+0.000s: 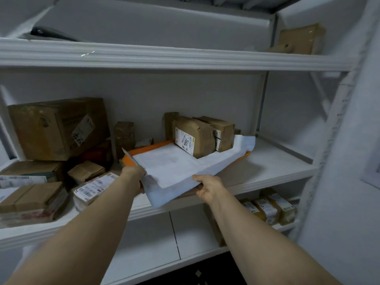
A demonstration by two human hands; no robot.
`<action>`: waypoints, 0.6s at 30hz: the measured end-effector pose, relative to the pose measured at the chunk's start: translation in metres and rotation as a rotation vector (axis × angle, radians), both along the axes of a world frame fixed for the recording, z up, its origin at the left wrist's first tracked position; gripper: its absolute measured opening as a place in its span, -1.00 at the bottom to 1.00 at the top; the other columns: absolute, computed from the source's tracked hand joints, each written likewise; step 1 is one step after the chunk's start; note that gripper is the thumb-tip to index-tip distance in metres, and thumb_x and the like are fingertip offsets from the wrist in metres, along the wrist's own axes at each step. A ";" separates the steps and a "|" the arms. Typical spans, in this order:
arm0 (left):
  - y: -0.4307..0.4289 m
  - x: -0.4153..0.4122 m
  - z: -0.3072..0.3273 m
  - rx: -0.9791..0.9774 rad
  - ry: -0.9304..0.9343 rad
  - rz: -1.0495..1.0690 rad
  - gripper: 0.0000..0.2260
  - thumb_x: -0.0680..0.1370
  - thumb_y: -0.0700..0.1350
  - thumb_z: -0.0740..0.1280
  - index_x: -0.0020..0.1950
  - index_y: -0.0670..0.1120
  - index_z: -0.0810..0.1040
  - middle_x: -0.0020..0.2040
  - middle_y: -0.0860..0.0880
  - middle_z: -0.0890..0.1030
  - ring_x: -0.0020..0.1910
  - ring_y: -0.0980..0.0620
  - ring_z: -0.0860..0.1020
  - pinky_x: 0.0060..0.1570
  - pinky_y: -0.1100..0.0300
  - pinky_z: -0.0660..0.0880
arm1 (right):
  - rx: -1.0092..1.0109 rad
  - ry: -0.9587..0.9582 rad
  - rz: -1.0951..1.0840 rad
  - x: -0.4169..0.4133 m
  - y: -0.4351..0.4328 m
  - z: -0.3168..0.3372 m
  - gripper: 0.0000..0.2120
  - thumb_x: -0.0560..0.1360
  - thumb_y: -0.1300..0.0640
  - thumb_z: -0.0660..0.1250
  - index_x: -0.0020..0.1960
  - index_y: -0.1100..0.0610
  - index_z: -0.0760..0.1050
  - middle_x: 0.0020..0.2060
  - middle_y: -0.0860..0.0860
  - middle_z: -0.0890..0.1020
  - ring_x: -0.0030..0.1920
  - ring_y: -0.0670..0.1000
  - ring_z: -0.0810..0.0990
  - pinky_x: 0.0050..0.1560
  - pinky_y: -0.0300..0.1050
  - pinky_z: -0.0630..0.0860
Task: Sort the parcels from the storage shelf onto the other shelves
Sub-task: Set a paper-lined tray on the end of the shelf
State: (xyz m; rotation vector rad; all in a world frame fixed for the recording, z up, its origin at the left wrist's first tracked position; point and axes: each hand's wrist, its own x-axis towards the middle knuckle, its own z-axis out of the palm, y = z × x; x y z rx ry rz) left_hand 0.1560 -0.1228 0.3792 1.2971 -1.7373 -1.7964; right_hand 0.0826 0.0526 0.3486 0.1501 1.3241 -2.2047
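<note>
Left hand (133, 172) and right hand (207, 188) fingers clamp the mailer's (170, 167) near edge, which overhangs the shelf (267, 177) lip. Beyond the fingers, parcels (195, 138) sit on its far end. Bare shelf lies right.

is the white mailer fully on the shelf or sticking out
Sticking out: a corner of the flat white plastic mailer overhangs the white shelf edge.

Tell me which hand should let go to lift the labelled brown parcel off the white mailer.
Probably right. The right hand grips the near edge of the white mailer, in line with the labelled brown parcel resting on it; the left hand holds the left edge, farther away.
</note>
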 end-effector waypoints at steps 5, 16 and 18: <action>0.067 -0.017 0.002 -0.002 0.066 -0.040 -0.69 0.63 -0.24 0.19 0.37 -0.23 0.34 0.32 -0.21 0.44 0.30 -0.24 0.41 0.30 -0.08 0.38 | 0.010 0.016 -0.070 -0.005 0.075 0.009 -0.66 0.47 0.54 0.24 0.21 0.33 0.44 -0.01 0.23 0.58 -0.03 0.25 0.56 -0.09 0.17 0.52; 0.198 -0.048 -0.023 0.013 0.003 -0.167 -0.55 0.55 -0.25 0.34 0.40 -0.24 0.31 0.28 -0.24 0.46 0.23 -0.24 0.48 0.22 -0.12 0.46 | 0.093 -0.023 -0.182 -0.019 0.218 0.001 -0.57 0.48 0.52 0.26 0.32 0.28 0.40 0.20 0.25 0.54 0.20 0.25 0.52 0.03 0.16 0.52; 0.213 -0.055 -0.029 0.021 0.006 -0.170 -0.55 0.54 -0.25 0.35 0.40 -0.23 0.31 0.27 -0.25 0.46 0.22 -0.25 0.48 0.21 -0.15 0.47 | 0.106 -0.042 -0.196 -0.024 0.235 -0.006 -0.56 0.47 0.52 0.27 0.32 0.29 0.41 0.17 0.25 0.55 0.18 0.25 0.53 0.06 0.18 0.53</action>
